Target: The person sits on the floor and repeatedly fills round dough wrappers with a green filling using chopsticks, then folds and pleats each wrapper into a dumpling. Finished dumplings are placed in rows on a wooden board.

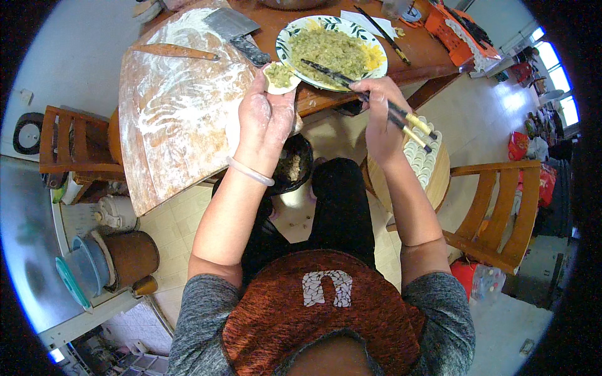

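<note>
On the palm and fingers of my left hand rests a round dumpling wrapper with green filling spread over its middle. My right hand grips a pair of dark chopsticks with pale yellow ends, their tips reaching over the filling in the plate. That plate, white with a leaf and yellow flower pattern, holds a wide mound of chopped green filling. Flour covers the wooden board to the left of my left hand.
A tapered wooden rolling pin and a cleaver lie on the board. Rows of shaped dumplings sit on a round wooden stool at the right. A black bin stands below the table edge. An orange basket is at the far right.
</note>
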Tool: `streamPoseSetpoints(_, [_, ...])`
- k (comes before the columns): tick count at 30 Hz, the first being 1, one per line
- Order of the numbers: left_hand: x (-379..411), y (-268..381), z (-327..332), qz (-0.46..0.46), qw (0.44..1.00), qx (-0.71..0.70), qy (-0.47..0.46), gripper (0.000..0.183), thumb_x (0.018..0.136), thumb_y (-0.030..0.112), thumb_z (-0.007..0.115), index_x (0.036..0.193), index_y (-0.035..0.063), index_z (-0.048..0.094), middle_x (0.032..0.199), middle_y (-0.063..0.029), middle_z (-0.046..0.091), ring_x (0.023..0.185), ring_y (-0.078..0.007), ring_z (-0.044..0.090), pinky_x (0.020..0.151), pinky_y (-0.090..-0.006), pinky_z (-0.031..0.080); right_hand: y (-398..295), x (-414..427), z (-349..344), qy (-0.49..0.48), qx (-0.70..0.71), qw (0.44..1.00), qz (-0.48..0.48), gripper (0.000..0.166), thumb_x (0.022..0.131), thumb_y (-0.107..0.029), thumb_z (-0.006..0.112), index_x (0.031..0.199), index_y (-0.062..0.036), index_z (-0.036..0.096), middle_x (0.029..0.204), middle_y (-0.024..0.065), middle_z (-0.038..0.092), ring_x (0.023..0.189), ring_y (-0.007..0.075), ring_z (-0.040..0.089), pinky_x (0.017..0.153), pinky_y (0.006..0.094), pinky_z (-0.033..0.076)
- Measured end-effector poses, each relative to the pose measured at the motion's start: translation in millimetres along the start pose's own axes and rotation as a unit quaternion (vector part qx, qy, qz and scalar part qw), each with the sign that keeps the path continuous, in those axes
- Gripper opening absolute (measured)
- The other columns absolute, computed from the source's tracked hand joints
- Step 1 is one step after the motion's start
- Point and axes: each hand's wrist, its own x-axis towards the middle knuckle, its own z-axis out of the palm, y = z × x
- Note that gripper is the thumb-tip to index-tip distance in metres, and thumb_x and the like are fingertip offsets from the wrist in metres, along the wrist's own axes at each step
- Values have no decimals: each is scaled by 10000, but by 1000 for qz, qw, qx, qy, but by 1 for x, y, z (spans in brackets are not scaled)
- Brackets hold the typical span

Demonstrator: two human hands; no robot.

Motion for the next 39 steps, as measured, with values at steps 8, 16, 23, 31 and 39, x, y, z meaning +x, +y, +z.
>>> streamPoseSetpoints(8, [-2, 7, -5, -19, 1000, -17, -9, 299, 1054, 182, 357, 1186, -52, 487, 1208, -194, 580, 1174, -315, 557, 1078, -466, 422, -12, -12, 9, -46, 22, 990, -133, 208, 980, -190, 536, 876, -55, 656, 874, 86, 683, 760, 227, 629, 704, 331, 494])
streamPoseSetpoints(16, [-18, 18, -5, -42, 998, -22, -28, 374, 1063, 231, 320, 1260, -65, 436, 1264, -218, 545, 1224, -347, 517, 1097, -513, 388, -3, -8, 9, 96, 342, 886, 299, 376, 1034, -384, 446, 960, -40, 578, 851, 54, 611, 629, 87, 492, 559, 220, 394])
streamPoseSetpoints(23, [-49, 28, -9, -51, 997, 31, -44, 415, 1063, 269, 330, 1295, -63, 417, 1288, -220, 532, 1225, -349, 522, 1082, -514, 409, -14, -12, 1, 92, 390, 871, 285, 371, 1033, -373, 458, 912, -42, 573, 853, 73, 611, 618, 98, 492, 554, 233, 401])
streamPoseSetpoints(31, [-84, 33, -14, -75, 995, 44, -55, 467, 1046, 267, 389, 1323, -108, 415, 1334, -268, 498, 1269, -379, 485, 1116, -529, 369, -32, -31, -1, 70, 287, 902, 314, 389, 1035, -386, 442, 910, -46, 581, 873, 77, 630, 616, 94, 502, 562, 232, 419])
streamPoseSetpoints(39, [-109, 39, -19, -95, 990, 28, -101, 468, 1059, 291, 354, 1333, -84, 410, 1300, -234, 528, 1235, -336, 523, 1097, -472, 406, -42, -40, -11, 113, 405, 855, 302, 377, 1045, -379, 418, 926, -62, 585, 773, 24, 550, 597, 106, 453, 575, 258, 385])
